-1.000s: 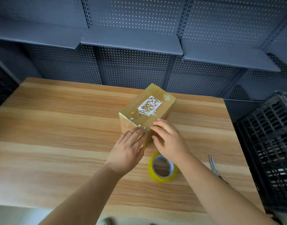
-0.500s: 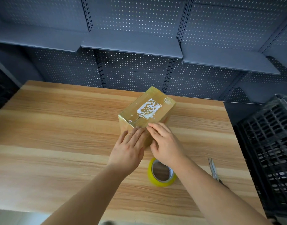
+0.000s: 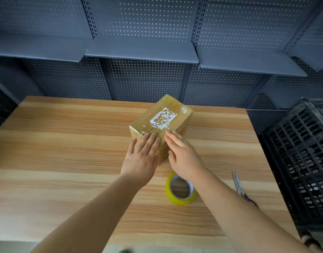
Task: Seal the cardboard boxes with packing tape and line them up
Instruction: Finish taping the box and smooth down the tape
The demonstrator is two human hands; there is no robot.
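Both hands have slid down and gone flat since a moment ago: back then the right hand (image 3: 184, 157) had bent fingers picking at the top edge of the cardboard box (image 3: 162, 115), and now its fingers are straight, and the left hand (image 3: 140, 159) has spread out more too. That looks like rubbing the tape down, so I think this box is nearly sealed and the sticking part is almost over. Dark shelves (image 3: 138, 53) with little holes in the back wall stand behind it all. The big wooden worktop (image 3: 65, 143) carries the rest, and a black crate (image 3: 299, 161) sits off its right side. The cardboard box sits on the far middle of the worktop, turned a bit, with shiny tape over its top and a torn white label there. It is the only box I can see, so there is no line of boxes yet. The left hand lies flat on the near end of the box, fingertips up at the top edge. The right hand is just beside it, flat too, touching the near right corner. Neither hand holds anything. The yellow tape roll (image 3: 179, 201) lies flat on the worktop, close by the right wrist and nearer to me than the box. The scissors (image 3: 238, 185) lie off to the right, by the worktop edge
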